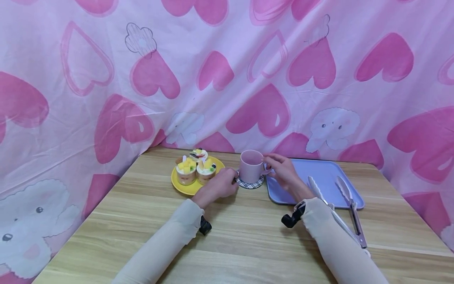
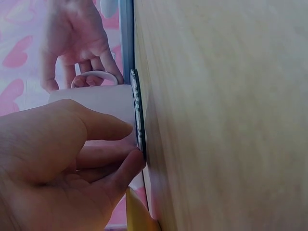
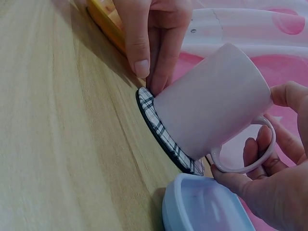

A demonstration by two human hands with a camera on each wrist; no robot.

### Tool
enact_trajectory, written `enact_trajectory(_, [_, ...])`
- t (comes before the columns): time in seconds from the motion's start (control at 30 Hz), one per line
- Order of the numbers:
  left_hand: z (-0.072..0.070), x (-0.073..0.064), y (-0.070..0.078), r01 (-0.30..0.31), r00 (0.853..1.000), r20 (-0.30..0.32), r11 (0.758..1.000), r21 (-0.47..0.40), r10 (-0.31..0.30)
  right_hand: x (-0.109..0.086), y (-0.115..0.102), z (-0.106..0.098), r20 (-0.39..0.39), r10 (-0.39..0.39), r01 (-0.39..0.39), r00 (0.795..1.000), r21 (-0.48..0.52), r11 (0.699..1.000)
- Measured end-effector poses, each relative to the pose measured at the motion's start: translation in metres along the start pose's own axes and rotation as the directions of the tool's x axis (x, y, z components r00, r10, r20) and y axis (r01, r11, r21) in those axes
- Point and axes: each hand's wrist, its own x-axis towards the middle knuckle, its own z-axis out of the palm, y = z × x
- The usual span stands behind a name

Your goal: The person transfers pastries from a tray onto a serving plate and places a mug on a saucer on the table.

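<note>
A pale pink mug (image 1: 250, 167) stands on a round black-and-white checked coaster (image 3: 166, 142). My right hand (image 1: 281, 171) holds the mug by its handle. The thumb lies at the handle's lower end, the index fingertip touches the mug near its rim, and other fingers show through the handle loop (image 3: 248, 166). My left hand (image 1: 224, 183) is at the coaster's left edge, fingertips touching there close to the mug's base. In the right wrist view, the left thumb (image 3: 140, 60) stands just off the coaster, apart from the fingers behind it.
Left of the coaster, a yellow plate (image 1: 193, 190) bears three dessert cups (image 1: 186, 173) with fruit. At the right lies a blue-purple tray (image 1: 301, 169), with two pairs of tongs (image 1: 356, 221) across its front edge. A pink heart-patterned curtain (image 1: 213, 110) hangs behind the table.
</note>
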Motion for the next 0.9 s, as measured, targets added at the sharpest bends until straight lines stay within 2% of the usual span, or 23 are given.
enact_trajectory(0.23, [0.007,0.012,-0.017,-0.004,1.0,0.006,1.0,-0.021,0.004,0.003,0.003,0.002,0.005,-0.007,0.007,1.0,-0.009,1.0])
enact_trajectory(0.37, [0.004,0.009,-0.013,-0.004,1.0,0.01,0.999,-0.044,0.004,0.003,0.003,0.003,0.008,-0.004,0.004,1.0,-0.011,1.0])
enact_trajectory(0.53, [-0.003,0.001,-0.002,0.002,1.0,0.001,1.0,-0.017,-0.002,0.003,0.002,0.004,0.007,0.002,-0.001,1.0,-0.029,1.0])
enact_trajectory(0.9, [-0.002,-0.002,0.005,0.016,1.0,0.01,1.0,0.025,-0.017,0.0,0.002,0.003,-0.011,0.003,-0.004,1.0,-0.042,0.999])
